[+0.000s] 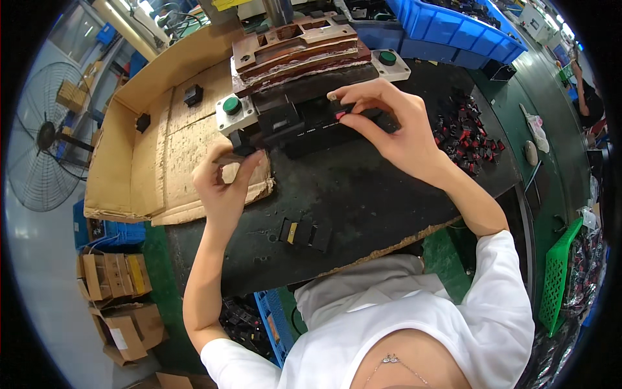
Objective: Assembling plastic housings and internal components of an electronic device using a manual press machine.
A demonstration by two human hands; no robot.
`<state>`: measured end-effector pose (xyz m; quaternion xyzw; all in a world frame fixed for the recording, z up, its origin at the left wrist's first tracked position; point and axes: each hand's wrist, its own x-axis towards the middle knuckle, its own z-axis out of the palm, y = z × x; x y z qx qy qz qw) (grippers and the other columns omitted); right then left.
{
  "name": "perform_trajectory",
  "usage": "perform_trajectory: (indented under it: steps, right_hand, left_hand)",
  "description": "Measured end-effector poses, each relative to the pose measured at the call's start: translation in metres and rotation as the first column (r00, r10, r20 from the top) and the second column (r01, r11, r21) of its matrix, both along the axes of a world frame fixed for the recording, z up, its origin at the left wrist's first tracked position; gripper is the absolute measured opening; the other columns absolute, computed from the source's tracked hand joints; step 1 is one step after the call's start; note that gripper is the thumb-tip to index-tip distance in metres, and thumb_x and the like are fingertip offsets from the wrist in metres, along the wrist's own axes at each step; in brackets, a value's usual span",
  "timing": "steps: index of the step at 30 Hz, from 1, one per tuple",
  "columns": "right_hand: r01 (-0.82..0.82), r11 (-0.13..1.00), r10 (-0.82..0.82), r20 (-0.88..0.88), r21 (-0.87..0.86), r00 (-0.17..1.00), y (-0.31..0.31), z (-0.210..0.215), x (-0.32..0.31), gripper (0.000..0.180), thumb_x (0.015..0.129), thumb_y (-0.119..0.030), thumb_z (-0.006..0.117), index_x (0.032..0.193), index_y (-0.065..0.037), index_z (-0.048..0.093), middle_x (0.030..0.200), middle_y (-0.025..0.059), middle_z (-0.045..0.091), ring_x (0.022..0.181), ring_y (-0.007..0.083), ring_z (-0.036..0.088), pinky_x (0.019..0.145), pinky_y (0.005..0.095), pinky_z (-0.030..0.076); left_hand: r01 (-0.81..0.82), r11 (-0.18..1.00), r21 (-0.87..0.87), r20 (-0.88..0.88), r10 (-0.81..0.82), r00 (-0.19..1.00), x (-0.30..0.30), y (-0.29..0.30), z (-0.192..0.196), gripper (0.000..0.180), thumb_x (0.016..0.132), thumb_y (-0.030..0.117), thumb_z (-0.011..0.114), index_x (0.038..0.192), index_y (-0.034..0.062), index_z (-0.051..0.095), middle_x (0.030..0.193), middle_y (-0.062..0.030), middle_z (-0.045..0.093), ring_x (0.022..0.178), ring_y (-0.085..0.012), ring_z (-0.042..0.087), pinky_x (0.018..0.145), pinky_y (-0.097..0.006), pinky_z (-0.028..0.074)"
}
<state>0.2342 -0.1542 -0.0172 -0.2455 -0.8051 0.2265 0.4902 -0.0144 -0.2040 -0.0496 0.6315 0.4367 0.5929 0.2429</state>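
At the left end of the black fixture point(314, 137), my left hand point(223, 178) pinches a small black plastic part point(242, 142) between thumb and fingers. My right hand point(398, 126) is closed on a small black-and-red rocker switch point(341, 113) above the fixture's right half. A black block with a raised frame point(281, 119) sits on the fixture between my hands. Behind stands a layered brown press block point(301, 55), with a green button point(231, 106) at its left and another green button point(387, 58) at its right.
Loose black-and-red switches point(468, 133) lie piled at the right. A cardboard tray point(139, 175) on the left bears two black parts. A black piece with a yellow stripe point(303, 234) lies near the table's front edge. A blue bin point(453, 32) stands at the back right.
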Motion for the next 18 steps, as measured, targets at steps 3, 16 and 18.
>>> perform_trajectory:
  steps: [3, 16, 18]
  right_hand:
    - [-0.01, 0.993, 0.013, 0.027, -0.117, 1.0, 0.004, 0.001, 0.004, 0.024, 0.08, 0.0, 0.063, 0.103, -0.002, 0.056, 0.086, 0.0072, 0.065, 0.073, 0.0065, 0.059, 0.067, 0.0199, 0.047]
    - [-0.009, 0.997, 0.012, 0.041, -0.074, 0.999, 0.0, 0.001, 0.002, 0.022, 0.077, 0.004, 0.064, 0.097, 0.002, 0.054, 0.089, 0.0095, 0.065, 0.079, 0.0121, 0.063, 0.074, 0.0239, 0.05]
    - [-0.009, 0.999, 0.01, 0.042, -0.037, 0.999, -0.001, -0.001, 0.001, 0.021, 0.077, 0.004, 0.064, 0.096, 0.002, 0.054, 0.092, 0.0108, 0.065, 0.08, 0.013, 0.064, 0.074, 0.0242, 0.05]
  left_hand:
    - [-0.021, 1.0, -0.006, -0.105, 0.02, 0.994, 0.0, -0.006, 0.006, 0.006, 0.074, -0.004, 0.068, 0.078, -0.0018, 0.063, 0.067, -0.0031, 0.062, 0.058, -0.0064, 0.057, 0.054, -0.019, 0.043]
    - [-0.048, 0.903, 0.426, -0.457, 0.261, 0.85, -0.005, -0.005, 0.018, 0.016, 0.065, 0.0, 0.074, 0.072, -0.0018, 0.06, 0.065, -0.01, 0.06, 0.054, -0.0197, 0.057, 0.05, -0.025, 0.042]
    - [-0.026, 0.908, 0.419, -0.462, 0.238, 0.854, -0.008, -0.004, 0.02, 0.016, 0.065, -0.001, 0.074, 0.071, -0.0019, 0.06, 0.064, -0.0099, 0.06, 0.054, -0.0196, 0.056, 0.05, -0.025, 0.043]
